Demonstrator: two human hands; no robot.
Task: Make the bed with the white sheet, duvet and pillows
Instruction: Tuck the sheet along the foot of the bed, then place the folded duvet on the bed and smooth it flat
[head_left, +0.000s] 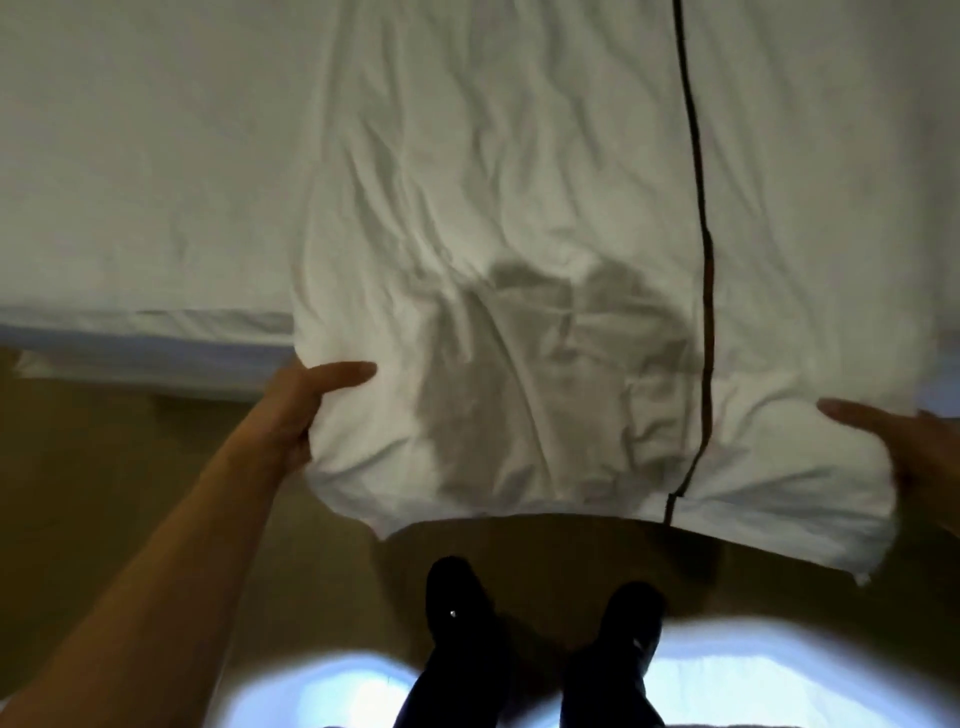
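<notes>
Shoes (540, 623) below duvet (493, 260) edge, both hands (301, 410) gripping.

Single head-worn wide-angle view, aimed steeply down and forward from standing height, close over the bed (130, 156) edge, floor (130, 467) and feet (457, 597) below.

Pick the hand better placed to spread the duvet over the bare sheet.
Left. The left hand grips the duvet edge next to the uncovered sheet; the right hand holds the far edge.
</notes>
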